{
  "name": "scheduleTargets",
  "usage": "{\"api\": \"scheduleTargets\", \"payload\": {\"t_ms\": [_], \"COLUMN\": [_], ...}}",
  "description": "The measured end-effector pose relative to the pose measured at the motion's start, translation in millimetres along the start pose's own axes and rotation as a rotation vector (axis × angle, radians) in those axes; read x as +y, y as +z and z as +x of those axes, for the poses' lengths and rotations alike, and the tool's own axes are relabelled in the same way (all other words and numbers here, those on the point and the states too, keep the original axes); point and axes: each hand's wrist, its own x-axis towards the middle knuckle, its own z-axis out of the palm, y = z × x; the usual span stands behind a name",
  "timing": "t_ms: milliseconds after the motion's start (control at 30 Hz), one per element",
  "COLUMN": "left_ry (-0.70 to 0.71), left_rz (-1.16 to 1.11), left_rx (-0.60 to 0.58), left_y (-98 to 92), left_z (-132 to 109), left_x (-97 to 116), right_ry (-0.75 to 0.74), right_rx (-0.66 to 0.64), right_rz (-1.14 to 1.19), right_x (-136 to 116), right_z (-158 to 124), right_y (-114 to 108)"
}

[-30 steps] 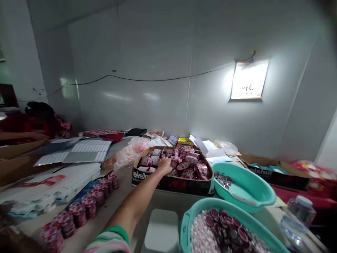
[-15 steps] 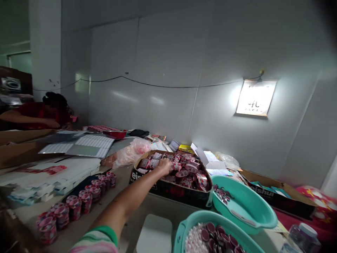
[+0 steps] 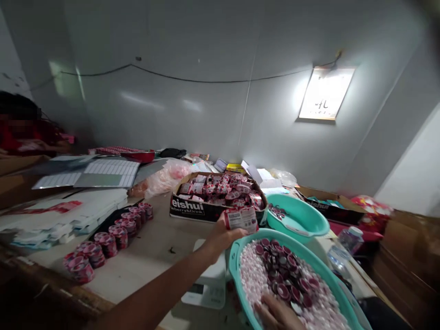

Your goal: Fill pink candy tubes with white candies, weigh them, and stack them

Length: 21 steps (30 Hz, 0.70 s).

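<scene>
My left hand (image 3: pixel 222 238) is closed around a pink-and-red printed cup (image 3: pixel 241 220) with a pale label, in front of the open carton. Low in the near teal basin (image 3: pixel 237 270), my right hand (image 3: pixel 277 312) reaches into glossy white bead-like pieces (image 3: pixel 250 261); its fingers look stretched out, with the tips against the pieces. Maroon round caps (image 3: pixel 280 266) lie heaped on those pieces. Just behind the left hand, the black carton (image 3: pixel 185 207) is full of similar printed cups (image 3: pixel 223 189). A white scale (image 3: pixel 202 297) lies under my left forearm.
Rows of stacked pink cups (image 3: pixel 106 243) stand at left beside flat white cartons (image 3: pixel 68 206). A second teal basin (image 3: pixel 309 215) holds a few caps. Another carton (image 3: pixel 330 206) and a clear jar (image 3: pixel 350 238) are at right. A person in red (image 3: pixel 20 137) sits far left.
My left hand has come out of the carton, back towards me and slightly right, with a printed cup in it. My right hand has come into view in the near basin. The view has tilted down.
</scene>
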Motion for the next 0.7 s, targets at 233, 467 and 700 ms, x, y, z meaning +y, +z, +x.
{"api": "scheduleTargets", "payload": {"t_ms": [233, 467, 700], "left_ry": [0.001, 0.087, 0.083], "left_rz": [-0.124, 0.322, 0.439], "left_rx": [-0.126, -0.075, -0.128], "left_y": [39.7, 34.9, 37.8], "left_z": [-25.4, -35.2, -43.6], "left_x": [-31.9, -36.4, -51.4], "right_ry": [0.012, 0.321, 0.412], "right_rx": [-0.069, -0.052, 0.175], "right_rz": [0.073, 0.829, 1.578], "right_x": [-7.5, -1.4, 3.0], "right_z": [-1.7, 5.0, 11.6], "right_y": [-13.1, -32.0, -70.1]}}
